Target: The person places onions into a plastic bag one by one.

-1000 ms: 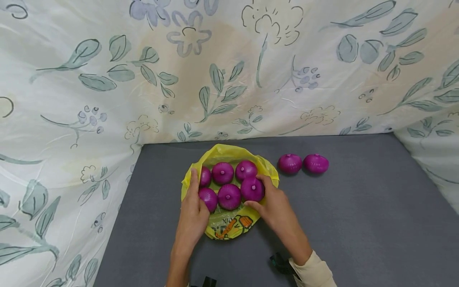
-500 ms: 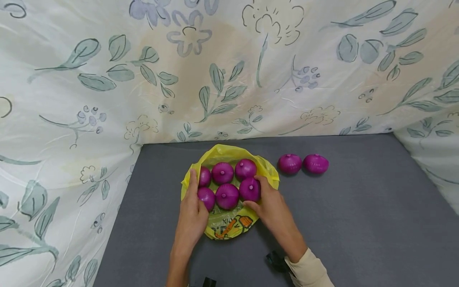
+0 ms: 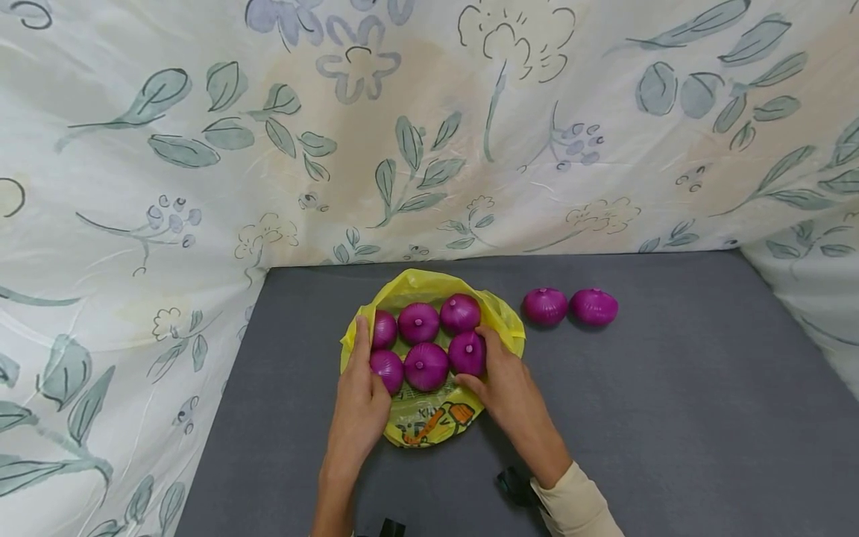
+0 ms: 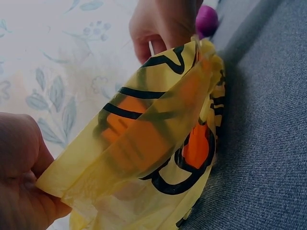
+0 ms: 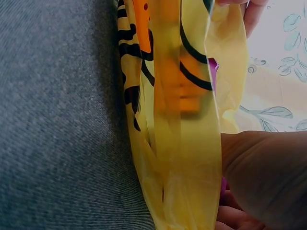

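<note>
Both hands sit at the yellow bag (image 3: 429, 418) on the grey table (image 3: 671, 418): the left hand (image 3: 359, 399) grasps its left edge beside one onion, and the right hand (image 3: 510, 391) curls round the nearest right onion (image 3: 467, 353) inside. Six purple onions lie in the bag, while two more onions (image 3: 569, 306) rest on the table just right of it, near the floral cloth (image 3: 416, 134).
</note>
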A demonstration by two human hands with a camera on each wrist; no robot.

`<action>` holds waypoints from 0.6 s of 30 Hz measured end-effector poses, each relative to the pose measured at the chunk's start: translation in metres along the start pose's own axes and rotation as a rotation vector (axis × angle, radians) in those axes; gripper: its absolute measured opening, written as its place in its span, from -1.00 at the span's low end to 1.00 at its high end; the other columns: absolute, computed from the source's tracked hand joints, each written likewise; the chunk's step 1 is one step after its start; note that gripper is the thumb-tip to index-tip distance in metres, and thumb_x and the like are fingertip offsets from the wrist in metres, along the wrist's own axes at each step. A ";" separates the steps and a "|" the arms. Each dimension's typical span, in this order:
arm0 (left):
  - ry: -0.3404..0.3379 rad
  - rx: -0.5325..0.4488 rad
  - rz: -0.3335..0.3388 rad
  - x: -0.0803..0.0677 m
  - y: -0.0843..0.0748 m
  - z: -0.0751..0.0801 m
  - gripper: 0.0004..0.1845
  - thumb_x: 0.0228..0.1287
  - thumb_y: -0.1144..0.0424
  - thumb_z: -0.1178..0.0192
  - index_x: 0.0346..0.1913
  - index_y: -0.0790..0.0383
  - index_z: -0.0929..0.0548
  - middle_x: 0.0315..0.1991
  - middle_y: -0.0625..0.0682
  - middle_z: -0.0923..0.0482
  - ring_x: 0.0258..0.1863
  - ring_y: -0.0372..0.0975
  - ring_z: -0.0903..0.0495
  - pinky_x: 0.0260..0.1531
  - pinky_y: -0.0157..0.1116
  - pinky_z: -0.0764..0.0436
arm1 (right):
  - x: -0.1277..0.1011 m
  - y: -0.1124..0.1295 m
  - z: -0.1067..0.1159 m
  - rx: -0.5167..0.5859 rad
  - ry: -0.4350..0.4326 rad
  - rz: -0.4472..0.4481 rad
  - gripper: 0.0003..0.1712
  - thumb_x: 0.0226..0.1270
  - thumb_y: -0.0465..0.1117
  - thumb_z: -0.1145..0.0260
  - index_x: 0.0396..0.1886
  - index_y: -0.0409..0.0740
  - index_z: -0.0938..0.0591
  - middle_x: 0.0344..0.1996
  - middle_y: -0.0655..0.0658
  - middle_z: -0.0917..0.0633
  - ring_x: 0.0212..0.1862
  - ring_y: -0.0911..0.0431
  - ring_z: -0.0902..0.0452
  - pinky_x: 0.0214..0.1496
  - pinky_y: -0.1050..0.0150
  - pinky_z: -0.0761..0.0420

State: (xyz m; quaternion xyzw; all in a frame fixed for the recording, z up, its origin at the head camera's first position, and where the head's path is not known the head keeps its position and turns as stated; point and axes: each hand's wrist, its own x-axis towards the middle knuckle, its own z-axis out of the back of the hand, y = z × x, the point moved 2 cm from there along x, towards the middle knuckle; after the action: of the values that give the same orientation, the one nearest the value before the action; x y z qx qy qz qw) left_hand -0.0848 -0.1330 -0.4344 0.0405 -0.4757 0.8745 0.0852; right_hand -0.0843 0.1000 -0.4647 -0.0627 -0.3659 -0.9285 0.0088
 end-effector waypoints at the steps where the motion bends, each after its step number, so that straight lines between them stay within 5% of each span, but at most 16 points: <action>1: 0.000 0.002 0.001 0.000 0.000 0.000 -0.13 0.49 0.57 0.08 0.75 0.11 0.10 0.72 0.01 0.01 0.65 -0.09 -0.10 0.52 0.08 -0.25 | 0.000 0.000 0.000 0.000 -0.002 0.004 0.02 0.10 -0.10 -0.73 0.48 -0.18 -0.40 0.17 -0.29 -0.71 0.13 -0.18 -0.70 0.13 -0.17 -0.68; 18: -0.008 0.011 -0.004 0.000 0.002 0.001 -0.14 0.50 0.57 0.06 0.75 0.11 0.09 0.71 0.02 -0.01 0.57 -0.01 -0.24 0.43 0.10 -0.37 | -0.002 0.009 0.013 0.002 -0.049 0.052 0.06 0.10 -0.09 -0.73 0.55 -0.14 -0.38 0.29 -0.26 -0.66 0.17 -0.18 -0.69 0.17 -0.18 -0.66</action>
State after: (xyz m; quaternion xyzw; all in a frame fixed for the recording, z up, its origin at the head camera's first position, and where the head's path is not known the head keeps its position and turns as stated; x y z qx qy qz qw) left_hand -0.0852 -0.1346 -0.4351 0.0456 -0.4713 0.8767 0.0848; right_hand -0.0806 0.1019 -0.4490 -0.0948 -0.3651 -0.9258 0.0239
